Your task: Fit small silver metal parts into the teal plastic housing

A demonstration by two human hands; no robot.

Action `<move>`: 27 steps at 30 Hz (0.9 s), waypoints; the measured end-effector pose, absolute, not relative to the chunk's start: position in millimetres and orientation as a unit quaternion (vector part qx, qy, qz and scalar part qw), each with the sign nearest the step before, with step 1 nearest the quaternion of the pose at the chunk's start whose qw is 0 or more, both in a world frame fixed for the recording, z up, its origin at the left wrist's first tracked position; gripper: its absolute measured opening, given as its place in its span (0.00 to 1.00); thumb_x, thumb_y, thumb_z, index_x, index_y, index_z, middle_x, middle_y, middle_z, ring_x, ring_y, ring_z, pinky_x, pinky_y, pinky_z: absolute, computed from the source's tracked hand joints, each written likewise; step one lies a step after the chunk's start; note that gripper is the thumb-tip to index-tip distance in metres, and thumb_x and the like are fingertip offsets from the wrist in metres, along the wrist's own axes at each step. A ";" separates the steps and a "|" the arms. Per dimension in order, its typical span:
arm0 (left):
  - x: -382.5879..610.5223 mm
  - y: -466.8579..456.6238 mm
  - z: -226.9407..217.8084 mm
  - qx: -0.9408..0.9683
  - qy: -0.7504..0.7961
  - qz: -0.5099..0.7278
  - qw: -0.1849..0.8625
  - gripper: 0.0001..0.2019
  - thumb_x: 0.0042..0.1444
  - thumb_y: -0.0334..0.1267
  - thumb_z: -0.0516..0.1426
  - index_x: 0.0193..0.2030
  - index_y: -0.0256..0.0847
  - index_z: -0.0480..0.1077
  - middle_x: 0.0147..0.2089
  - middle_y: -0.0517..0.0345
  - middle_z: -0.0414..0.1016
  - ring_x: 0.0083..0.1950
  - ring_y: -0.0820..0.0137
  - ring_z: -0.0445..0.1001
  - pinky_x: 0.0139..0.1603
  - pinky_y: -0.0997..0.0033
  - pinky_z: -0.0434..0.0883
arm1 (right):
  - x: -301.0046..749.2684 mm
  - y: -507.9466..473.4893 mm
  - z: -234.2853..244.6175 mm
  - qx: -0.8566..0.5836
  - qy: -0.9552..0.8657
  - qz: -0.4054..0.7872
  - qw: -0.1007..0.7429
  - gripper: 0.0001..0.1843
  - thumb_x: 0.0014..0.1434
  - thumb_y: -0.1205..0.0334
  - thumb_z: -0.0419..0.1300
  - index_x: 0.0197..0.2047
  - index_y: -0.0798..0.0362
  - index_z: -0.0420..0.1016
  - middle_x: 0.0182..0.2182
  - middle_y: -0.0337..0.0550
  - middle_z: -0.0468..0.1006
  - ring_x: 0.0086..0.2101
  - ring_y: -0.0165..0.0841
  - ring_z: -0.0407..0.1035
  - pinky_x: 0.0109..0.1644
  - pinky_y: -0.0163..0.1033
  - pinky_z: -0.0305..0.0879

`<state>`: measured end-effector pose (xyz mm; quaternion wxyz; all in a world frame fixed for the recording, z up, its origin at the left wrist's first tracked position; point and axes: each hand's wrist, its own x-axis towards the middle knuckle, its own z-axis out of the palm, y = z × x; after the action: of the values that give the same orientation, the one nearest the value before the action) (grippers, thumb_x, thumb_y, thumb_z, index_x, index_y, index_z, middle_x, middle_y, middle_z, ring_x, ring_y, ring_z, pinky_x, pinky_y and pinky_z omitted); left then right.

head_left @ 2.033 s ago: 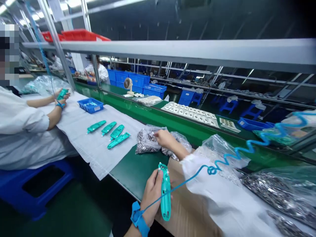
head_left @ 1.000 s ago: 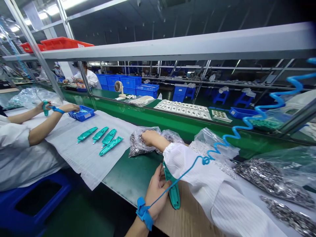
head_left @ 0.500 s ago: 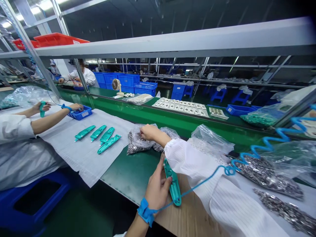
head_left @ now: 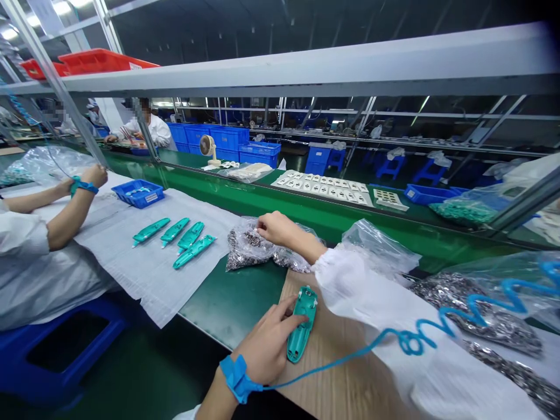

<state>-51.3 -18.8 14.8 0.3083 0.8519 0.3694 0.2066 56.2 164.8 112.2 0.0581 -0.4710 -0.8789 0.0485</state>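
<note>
My left hand (head_left: 268, 340) grips a long teal plastic housing (head_left: 300, 343), thumb and fingers on its sides, its open hollow face turned up above a wooden board (head_left: 341, 373). A blue wrist strap circles that wrist. Above an open clear bag of small metal parts (head_left: 245, 254), my right hand (head_left: 276, 227) has its fingers pinched together; what lies between them, if anything, is too small to make out. A second bag of metal parts (head_left: 291, 258) is partly covered by my right forearm.
A co-worker's hands (head_left: 94, 175) are at the left, near a blue bin (head_left: 142, 195). Several teal housings (head_left: 191, 236) lie on white sheeting (head_left: 166, 291). A coiled blue cord (head_left: 411, 343) crosses my right sleeve. More metal parts (head_left: 476, 312) lie at right.
My right hand has risen slightly from the bag and shifted right. My left hand has moved left and lower on the housing, which now tilts the other way. The co-worker's hands have come together.
</note>
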 end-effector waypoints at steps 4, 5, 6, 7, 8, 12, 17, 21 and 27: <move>-62.7 -15.6 13.7 0.867 0.321 0.211 0.319 0.28 0.58 0.24 0.51 0.64 0.46 0.64 0.74 0.48 0.51 0.68 0.54 0.61 0.65 0.52 0.64 | 95.8 129.2 133.4 -0.479 -0.869 0.067 0.105 0.08 0.60 0.67 0.58 0.37 0.51 0.79 0.38 0.40 0.82 0.41 0.34 0.75 0.44 0.34 0.63; -63.1 -13.8 12.4 0.869 0.314 0.211 0.318 0.26 0.59 0.26 0.52 0.64 0.46 0.65 0.74 0.49 0.52 0.68 0.55 0.61 0.66 0.52 0.64 | 109.0 117.6 135.7 -0.486 -0.864 0.072 0.112 0.08 0.58 0.67 0.58 0.36 0.51 0.78 0.37 0.39 0.82 0.39 0.34 0.75 0.42 0.34 0.62; -62.4 -11.8 11.0 0.872 0.310 0.208 0.317 0.23 0.61 0.28 0.53 0.63 0.46 0.65 0.73 0.50 0.54 0.68 0.55 0.60 0.66 0.52 0.64 | 123.0 105.9 136.0 -0.496 -0.857 0.077 0.116 0.08 0.57 0.67 0.57 0.34 0.50 0.78 0.36 0.38 0.82 0.38 0.33 0.75 0.41 0.34 0.62; -60.9 -9.6 9.5 0.875 0.306 0.203 0.315 0.21 0.62 0.30 0.54 0.62 0.46 0.66 0.73 0.51 0.56 0.68 0.56 0.60 0.66 0.52 0.63 | 137.5 94.2 134.1 -0.510 -0.847 0.084 0.120 0.08 0.56 0.67 0.57 0.33 0.50 0.78 0.35 0.37 0.82 0.36 0.33 0.74 0.39 0.34 0.62; -58.7 -7.3 8.2 0.878 0.302 0.197 0.314 0.19 0.63 0.33 0.55 0.61 0.46 0.66 0.71 0.51 0.59 0.68 0.56 0.61 0.65 0.52 0.63 | 152.1 83.0 129.9 -0.527 -0.835 0.093 0.124 0.07 0.55 0.67 0.57 0.32 0.50 0.77 0.33 0.38 0.82 0.35 0.34 0.74 0.38 0.35 0.61; -46.8 -0.4 6.0 0.884 0.288 0.195 0.311 0.14 0.64 0.40 0.58 0.55 0.45 0.69 0.59 0.53 0.73 0.62 0.58 0.66 0.62 0.57 0.65 | 203.2 44.2 96.9 -0.572 -0.789 0.167 0.149 0.06 0.57 0.63 0.57 0.32 0.49 0.75 0.31 0.39 0.80 0.28 0.33 0.72 0.33 0.36 0.60; -34.1 0.4 5.5 0.881 0.269 0.211 0.327 0.13 0.65 0.46 0.57 0.53 0.45 0.71 0.50 0.53 0.76 0.55 0.60 0.68 0.58 0.61 0.67 | 223.2 -1.7 63.9 -0.581 -0.766 0.225 0.159 0.09 0.62 0.56 0.56 0.39 0.47 0.76 0.34 0.42 0.81 0.28 0.35 0.71 0.32 0.38 0.62; -28.0 -0.4 0.1 0.884 0.255 0.220 0.325 0.12 0.67 0.44 0.55 0.54 0.44 0.70 0.52 0.52 0.74 0.55 0.60 0.68 0.59 0.61 0.66 | 211.2 -30.2 56.3 -0.557 -0.760 0.292 0.162 0.12 0.64 0.54 0.55 0.37 0.44 0.79 0.37 0.42 0.81 0.35 0.38 0.74 0.39 0.40 0.67; -26.9 -1.3 -4.2 0.875 0.279 0.233 0.320 0.13 0.67 0.42 0.55 0.56 0.43 0.65 0.54 0.50 0.72 0.56 0.60 0.69 0.58 0.61 0.67 | 194.8 -33.0 34.7 -0.564 -0.743 0.312 0.181 0.11 0.62 0.58 0.55 0.36 0.46 0.79 0.37 0.44 0.80 0.37 0.39 0.74 0.41 0.41 0.68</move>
<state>-26.9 -1.3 -4.2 0.3203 0.8750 0.2786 0.2328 194.8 -33.0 34.7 0.1805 -0.5643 -0.7426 0.3124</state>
